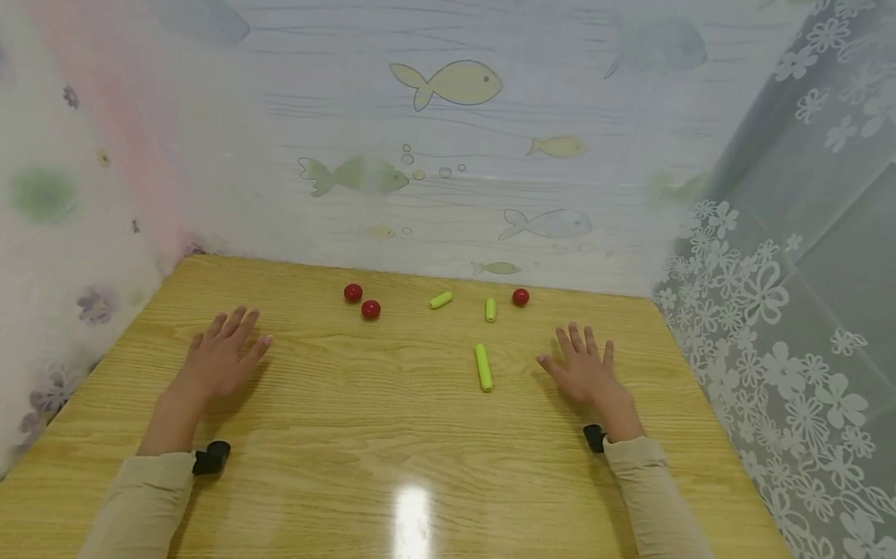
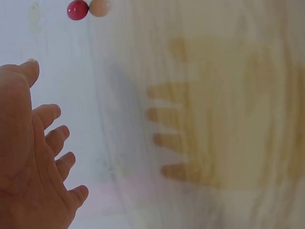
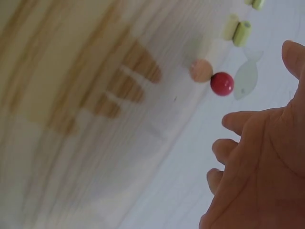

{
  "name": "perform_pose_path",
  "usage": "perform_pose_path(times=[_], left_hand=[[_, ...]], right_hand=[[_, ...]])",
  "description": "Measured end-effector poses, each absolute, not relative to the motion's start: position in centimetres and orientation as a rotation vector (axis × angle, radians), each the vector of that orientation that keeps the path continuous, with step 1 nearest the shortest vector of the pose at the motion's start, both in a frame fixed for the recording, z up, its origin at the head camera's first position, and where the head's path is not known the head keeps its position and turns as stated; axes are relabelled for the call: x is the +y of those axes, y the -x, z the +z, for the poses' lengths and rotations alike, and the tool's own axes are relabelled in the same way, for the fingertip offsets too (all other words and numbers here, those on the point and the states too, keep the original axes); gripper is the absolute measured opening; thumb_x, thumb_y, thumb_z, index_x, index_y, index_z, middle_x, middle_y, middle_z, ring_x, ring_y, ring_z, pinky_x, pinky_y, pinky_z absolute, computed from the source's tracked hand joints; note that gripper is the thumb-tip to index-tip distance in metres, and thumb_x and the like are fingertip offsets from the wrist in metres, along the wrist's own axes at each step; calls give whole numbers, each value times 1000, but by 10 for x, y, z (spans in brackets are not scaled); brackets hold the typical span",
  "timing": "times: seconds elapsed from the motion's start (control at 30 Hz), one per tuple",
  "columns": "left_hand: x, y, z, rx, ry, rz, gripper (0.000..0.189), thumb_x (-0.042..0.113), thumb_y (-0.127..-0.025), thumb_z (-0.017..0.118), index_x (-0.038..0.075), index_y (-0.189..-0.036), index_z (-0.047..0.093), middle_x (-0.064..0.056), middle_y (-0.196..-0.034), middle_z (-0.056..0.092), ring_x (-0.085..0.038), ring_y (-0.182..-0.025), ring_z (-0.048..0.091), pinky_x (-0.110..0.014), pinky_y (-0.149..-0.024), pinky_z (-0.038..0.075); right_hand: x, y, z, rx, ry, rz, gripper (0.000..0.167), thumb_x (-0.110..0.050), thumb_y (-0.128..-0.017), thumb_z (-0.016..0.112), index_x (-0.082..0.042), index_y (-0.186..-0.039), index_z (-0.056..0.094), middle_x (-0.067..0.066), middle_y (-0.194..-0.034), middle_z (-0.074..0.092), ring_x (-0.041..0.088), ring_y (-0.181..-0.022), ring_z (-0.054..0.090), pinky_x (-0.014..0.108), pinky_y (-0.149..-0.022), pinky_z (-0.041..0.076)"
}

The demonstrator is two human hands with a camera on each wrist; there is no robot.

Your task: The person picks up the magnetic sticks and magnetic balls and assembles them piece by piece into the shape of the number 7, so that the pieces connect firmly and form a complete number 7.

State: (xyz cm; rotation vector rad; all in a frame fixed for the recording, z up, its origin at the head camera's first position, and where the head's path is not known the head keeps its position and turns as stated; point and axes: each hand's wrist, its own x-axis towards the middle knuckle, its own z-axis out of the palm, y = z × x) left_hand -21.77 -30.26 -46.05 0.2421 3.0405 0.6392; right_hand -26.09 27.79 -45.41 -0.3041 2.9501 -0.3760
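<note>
My left hand (image 1: pixel 222 360) is held over the left part of the table with its fingers spread, holding nothing. On the right, my right hand (image 1: pixel 585 370) is spread in the same way, also with nothing in it. Nearest to the right hand lies a long yellow-green stick (image 1: pixel 483 368). Behind it are two shorter sticks, one slanted (image 1: pixel 441 300) and one pointing forward (image 1: pixel 490 310). A red ball (image 1: pixel 521 297) sits at the back right; the right wrist view shows this red ball (image 3: pixel 222 84) too. Two more red balls, one (image 1: pixel 353 292) and another (image 1: pixel 371 309), lie left of the sticks.
The glossy wooden table (image 1: pixel 320 457) meets a fish-patterned wall covering (image 1: pixel 451 213) at its back edge. A flowered covering (image 1: pixel 38 212) borders the left side, and a sheer curtain with white flowers (image 1: pixel 805 362) borders the right. Each wrist carries a small black device (image 1: pixel 211 458).
</note>
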Motion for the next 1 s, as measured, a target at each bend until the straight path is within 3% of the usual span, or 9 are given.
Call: perform_pose_path(times=[0.47, 0.73, 1.0], left_hand=[[-281, 218, -457, 3058, -314, 659, 74, 50, -111, 28, -4, -160, 18, -32, -164, 13, -58, -148, 9, -80, -110, 10], [-269, 221, -460, 3027, -430, 825, 69, 42, -111, 38, -3, -160, 22, -34, -162, 20, -58, -148, 11, -76, -114, 11], [-258, 225, -465, 2917, -513, 1047, 67, 34, -109, 48, -2, -160, 24, -31, -162, 25, -55, -149, 14, -72, -116, 17]], right_hand=[[251, 263, -463, 2922, 367, -442, 83, -59, -106, 37, -4, -163, 13, 22, -169, 3, 45, -155, -4, 72, -117, -11], [234, 262, -465, 2888, 469, -490, 84, -61, -105, 36, -3, -163, 14, 23, -169, 4, 46, -155, -4, 70, -118, -9], [213, 261, -460, 2832, 553, -515, 78, -51, -108, 40, -5, -164, 12, 21, -170, 4, 43, -156, -4, 68, -121, -5]])
